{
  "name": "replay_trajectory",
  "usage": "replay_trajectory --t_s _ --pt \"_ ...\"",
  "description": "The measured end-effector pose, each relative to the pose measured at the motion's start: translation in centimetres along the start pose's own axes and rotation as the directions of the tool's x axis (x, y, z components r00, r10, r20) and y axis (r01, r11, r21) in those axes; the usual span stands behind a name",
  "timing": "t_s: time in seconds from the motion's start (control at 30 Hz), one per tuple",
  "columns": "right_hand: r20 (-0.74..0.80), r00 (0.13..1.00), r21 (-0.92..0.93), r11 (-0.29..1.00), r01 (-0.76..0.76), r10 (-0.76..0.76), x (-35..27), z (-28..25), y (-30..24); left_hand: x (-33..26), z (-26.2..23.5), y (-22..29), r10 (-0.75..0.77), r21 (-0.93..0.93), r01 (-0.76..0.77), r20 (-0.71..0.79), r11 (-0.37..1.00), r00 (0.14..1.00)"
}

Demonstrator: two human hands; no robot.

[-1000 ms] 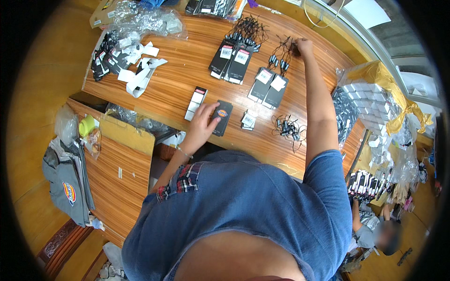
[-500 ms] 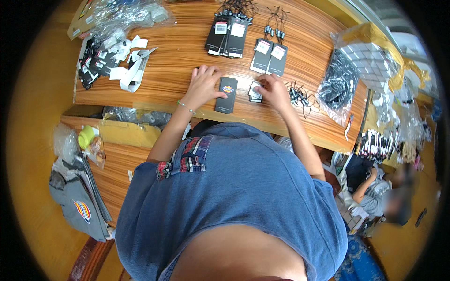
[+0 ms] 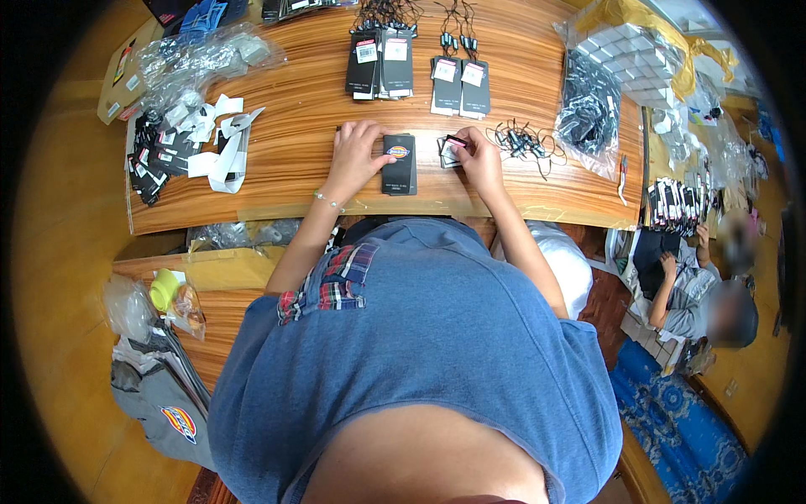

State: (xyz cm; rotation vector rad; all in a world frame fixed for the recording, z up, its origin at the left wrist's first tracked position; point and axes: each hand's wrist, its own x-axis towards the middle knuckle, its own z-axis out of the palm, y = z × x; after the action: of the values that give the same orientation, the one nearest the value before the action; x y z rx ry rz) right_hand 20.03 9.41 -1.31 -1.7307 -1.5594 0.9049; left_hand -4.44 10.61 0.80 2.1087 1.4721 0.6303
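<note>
My left hand (image 3: 356, 161) rests on the table with its fingers spread. Its thumb tip touches the edge of a small stack of black hang tags (image 3: 398, 176) with an oval logo on top. To the right, my right hand (image 3: 482, 163) pinches a small black-and-white label (image 3: 456, 142) with a pinkish stripe, tilted up between thumb and fingers. Beneath it lies a little pile of white labels (image 3: 447, 157), partly covered by the hand. Right beside that hand is a tangle of black tag strings (image 3: 527, 144).
Beyond my hands lie a thick bundle of strung black tags (image 3: 380, 67) and a strung pair (image 3: 461, 84). White label strips (image 3: 228, 160) and plastic bags sit at left. A bag of black strings (image 3: 589, 113) and a small cutter (image 3: 622, 181) are at right. A person (image 3: 684, 290) sits lower right.
My right hand has raised one label off the small pile and tilted it. The left hand stays by the black tags. The whole view has shifted somewhat.
</note>
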Motion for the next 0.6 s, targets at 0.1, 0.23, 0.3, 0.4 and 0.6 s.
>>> replay_trajectory --t_s 0.1,0.23,0.3,0.4,0.6 --pt "0.111 0.993 0.391 0.92 -0.016 -0.029 -1.0 0.2 -1.6 -0.2 0.5 -0.3 -0.225 -0.479 0.302 0.212 0.824 0.951" --pt "0.205 0.976 0.328 0.945 -0.004 -0.067 -2.9 -0.3 -5.3 -1.1 0.1 3.1 -0.247 -0.681 0.342 0.237 0.648 0.94" --pt "0.093 0.989 0.239 0.967 0.088 -0.113 -3.4 -0.2 -5.9 -0.9 0.5 5.3 -0.242 -0.762 0.351 0.258 0.545 0.935" --pt "0.037 0.991 0.253 0.961 0.116 -0.129 -3.8 -1.3 -5.0 -0.7 2.3 6.1 -0.166 -0.79 0.241 0.177 0.564 0.97" --pt "-0.304 0.953 -0.07 0.997 -0.01 -0.012 -2.3 -8.4 5.9 -0.3 2.3 8.2 -0.173 -0.794 0.241 0.173 0.558 0.97"
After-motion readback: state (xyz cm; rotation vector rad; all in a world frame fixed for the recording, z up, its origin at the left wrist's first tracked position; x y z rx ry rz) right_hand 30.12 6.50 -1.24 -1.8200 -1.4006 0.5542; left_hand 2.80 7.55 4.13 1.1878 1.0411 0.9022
